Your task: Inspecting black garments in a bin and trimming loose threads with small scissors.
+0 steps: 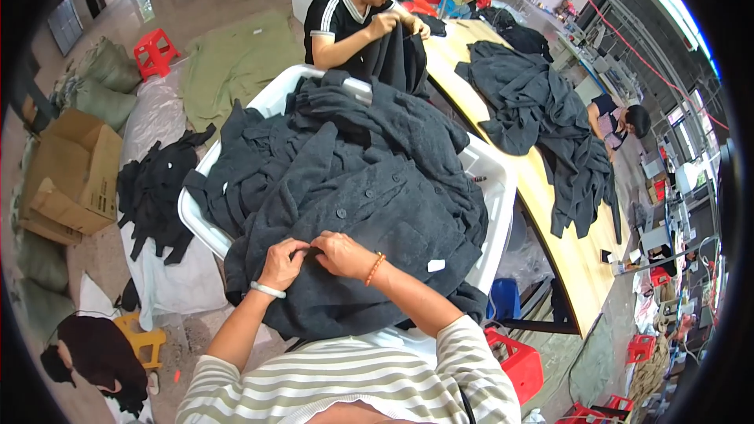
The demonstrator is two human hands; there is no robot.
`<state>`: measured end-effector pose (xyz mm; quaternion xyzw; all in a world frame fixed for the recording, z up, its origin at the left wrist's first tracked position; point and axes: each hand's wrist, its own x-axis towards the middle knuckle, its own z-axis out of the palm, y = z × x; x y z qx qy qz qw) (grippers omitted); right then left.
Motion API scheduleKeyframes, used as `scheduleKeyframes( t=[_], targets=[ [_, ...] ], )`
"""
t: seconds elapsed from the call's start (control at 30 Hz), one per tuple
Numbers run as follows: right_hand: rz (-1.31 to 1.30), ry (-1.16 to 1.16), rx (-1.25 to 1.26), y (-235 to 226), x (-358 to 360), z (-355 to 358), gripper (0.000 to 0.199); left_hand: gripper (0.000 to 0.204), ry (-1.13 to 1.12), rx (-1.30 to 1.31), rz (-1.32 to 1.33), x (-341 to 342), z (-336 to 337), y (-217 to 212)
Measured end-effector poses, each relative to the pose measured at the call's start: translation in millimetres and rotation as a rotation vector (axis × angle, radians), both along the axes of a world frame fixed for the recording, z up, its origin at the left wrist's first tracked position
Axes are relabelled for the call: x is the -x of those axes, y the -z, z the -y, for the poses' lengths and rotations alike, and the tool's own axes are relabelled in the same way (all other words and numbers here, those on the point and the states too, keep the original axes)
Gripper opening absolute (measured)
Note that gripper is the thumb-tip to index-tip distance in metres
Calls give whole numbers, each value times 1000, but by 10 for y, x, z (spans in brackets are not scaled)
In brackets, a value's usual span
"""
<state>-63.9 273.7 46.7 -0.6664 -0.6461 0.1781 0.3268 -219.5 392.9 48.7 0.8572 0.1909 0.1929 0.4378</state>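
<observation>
Pinching dark garment (369, 212), hands (314, 257) hiding fabric detail between fingertips.

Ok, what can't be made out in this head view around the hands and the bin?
- What the left hand and right hand pinch: fingertips curl into the dark grey garment and cover it.
- The inside of the white bin: heaped garments fill it.
- The small white tag on the garment: too small to tell.
- The far end of the wooden table: bent by the fisheye rim.
</observation>
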Motion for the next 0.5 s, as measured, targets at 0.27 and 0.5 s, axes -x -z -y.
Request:
scheduleKeyframes(
  t=[0.27,0.5],
  targets=[
    [129,-65,-123,128,-84,48,14,12,39,-20,-17,-98,27,18],
    [191,115,146,-11,-567,385,15,13,-110,-82,-124,-101,-55,48]
  ],
)
